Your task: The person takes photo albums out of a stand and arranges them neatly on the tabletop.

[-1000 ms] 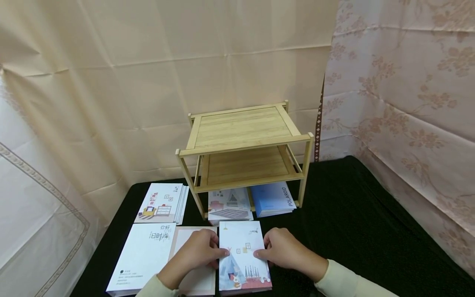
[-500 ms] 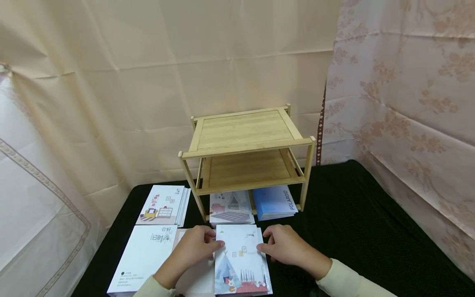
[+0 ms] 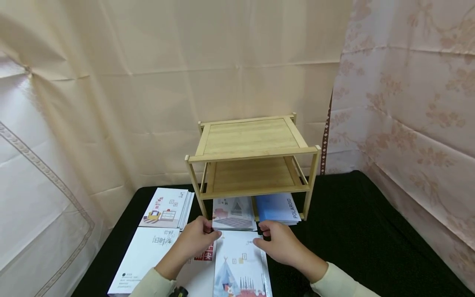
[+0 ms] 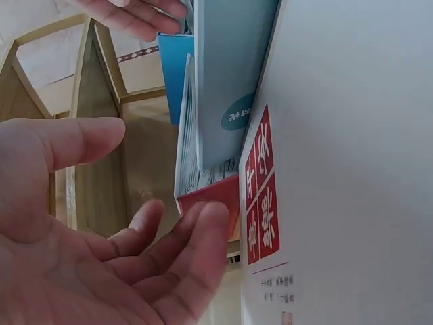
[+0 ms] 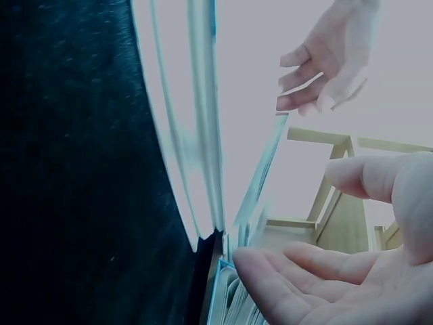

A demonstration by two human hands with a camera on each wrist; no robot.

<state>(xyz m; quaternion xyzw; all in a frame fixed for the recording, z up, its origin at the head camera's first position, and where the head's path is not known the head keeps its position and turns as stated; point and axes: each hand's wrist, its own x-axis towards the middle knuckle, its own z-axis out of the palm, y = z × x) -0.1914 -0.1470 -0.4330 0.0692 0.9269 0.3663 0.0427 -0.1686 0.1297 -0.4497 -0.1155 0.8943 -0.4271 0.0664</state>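
A photo album with a tent drawing [image 3: 237, 264] lies flat at the front, on others whose edges show at its right. My left hand [image 3: 196, 241] hovers by its upper left corner, thumb and fingers apart; the left wrist view shows nothing between them. At the upper right corner is my right hand [image 3: 280, 243], likewise spread and holding nothing. Below my left hand lies a pale album with a red block of characters [image 4: 260, 196], partly covered by that arm. Just beyond, a grey-toned album [image 3: 233, 210] and a blue POLAROID album [image 3: 276, 206] lie under the rack's lower shelf.
A two-tier wooden rack [image 3: 256, 136] stands at the back of the black-covered table [image 3: 356, 247]. On the left are a white album [image 3: 146, 255] and, behind it, a stack of albums [image 3: 165, 206]. Cloth curtains [image 3: 237, 53] hang close behind and at both sides.
Both hands have left the sides of the tent album and moved forward to its upper corners. The red block on the pale album now shows beneath the left hand. The head view has tilted up slightly.
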